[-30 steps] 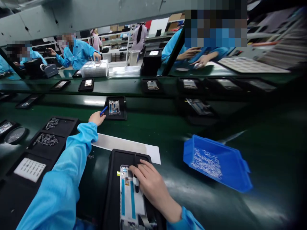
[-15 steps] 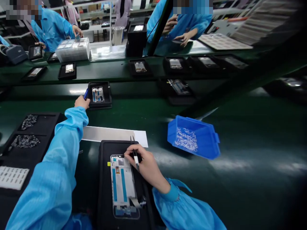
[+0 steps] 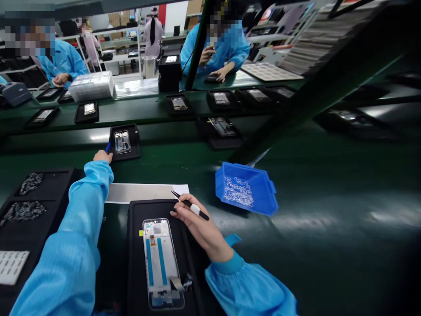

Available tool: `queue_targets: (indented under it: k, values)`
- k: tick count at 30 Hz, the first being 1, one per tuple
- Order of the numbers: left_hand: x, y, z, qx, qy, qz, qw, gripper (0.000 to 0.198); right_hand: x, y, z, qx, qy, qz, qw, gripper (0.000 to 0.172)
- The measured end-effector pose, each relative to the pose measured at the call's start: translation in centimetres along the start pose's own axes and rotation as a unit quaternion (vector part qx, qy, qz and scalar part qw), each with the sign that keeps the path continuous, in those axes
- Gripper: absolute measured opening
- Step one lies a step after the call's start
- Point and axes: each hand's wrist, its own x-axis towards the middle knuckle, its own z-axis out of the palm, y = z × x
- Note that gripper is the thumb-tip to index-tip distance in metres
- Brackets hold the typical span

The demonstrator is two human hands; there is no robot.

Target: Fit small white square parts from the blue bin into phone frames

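My right hand [image 3: 197,226] is closed on black tweezers [image 3: 190,205] with a white band, tips pointing up-left over the top edge of a black tray [image 3: 134,263]. A white phone frame [image 3: 161,263] with two blue strips lies in that tray, just left of the hand. My left hand [image 3: 102,156] is stretched far forward, closed on a blue pen-like tool [image 3: 108,147]. It rests at the left edge of a small black tray [image 3: 134,149] holding another phone frame [image 3: 122,141] on the conveyor.
A blue bin [image 3: 245,193] of small white parts sits to the right. Black trays [image 3: 29,206] with small parts line the left. A white sheet [image 3: 141,192] lies behind my tray. More trays ride the far belt [image 3: 148,109]; other workers in blue coats sit opposite.
My right hand lifted off the phone frame, took up the tweezers and turned them to point up-left. My left hand stayed at the far tray. The view shifted right and down.
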Motion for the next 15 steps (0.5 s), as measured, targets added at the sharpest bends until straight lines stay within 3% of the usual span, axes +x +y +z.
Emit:
queue_targets:
  k: [4,15]
  values:
    - [0.7,-0.1,-0.4,-0.009,0.001,-0.007,1.000,0.035,0.4,0.1,-0.4,0.090,-0.003,0.053,0.995,0.047]
    - [1.4,0.0,-0.3,-0.016,-0.019,-0.029,0.999,0.036,0.7,0.3,-0.9,0.193,0.031,0.095,0.976,0.048]
